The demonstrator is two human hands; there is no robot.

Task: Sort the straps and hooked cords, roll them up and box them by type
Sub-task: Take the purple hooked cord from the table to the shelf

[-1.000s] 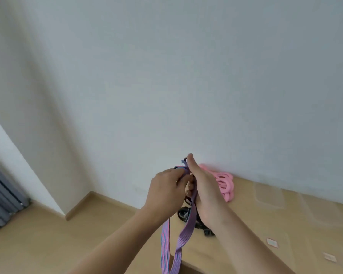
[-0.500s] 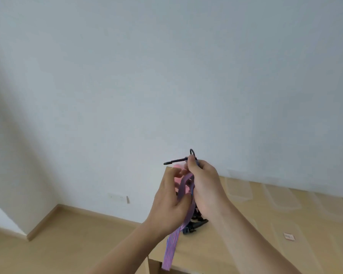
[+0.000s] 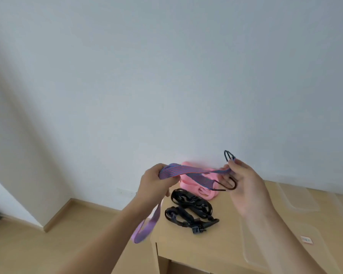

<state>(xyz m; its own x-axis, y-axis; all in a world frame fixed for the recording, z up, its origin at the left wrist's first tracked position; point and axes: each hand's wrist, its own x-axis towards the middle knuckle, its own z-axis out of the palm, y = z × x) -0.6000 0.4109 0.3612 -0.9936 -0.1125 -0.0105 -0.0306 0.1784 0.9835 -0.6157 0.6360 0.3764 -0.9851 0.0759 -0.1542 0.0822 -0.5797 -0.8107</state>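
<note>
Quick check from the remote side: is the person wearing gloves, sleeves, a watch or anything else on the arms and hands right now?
No. The left hand and right hand are bare, with no gloves, and I see no rings. Both forearms are bare as far as the lower frame edge: no sleeves, no watch, no wristbands, no markings or cables on them.

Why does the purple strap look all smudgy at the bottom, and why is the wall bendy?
Head view: the loop of the purple-and-red striped flat strap hanging below the left hand is smeared, probably motion blur; the black webbing straps on the light wooden table look sharper. The wide-angle lens curves the white wall towards the edges. Lighting is soft, without glare.
</note>
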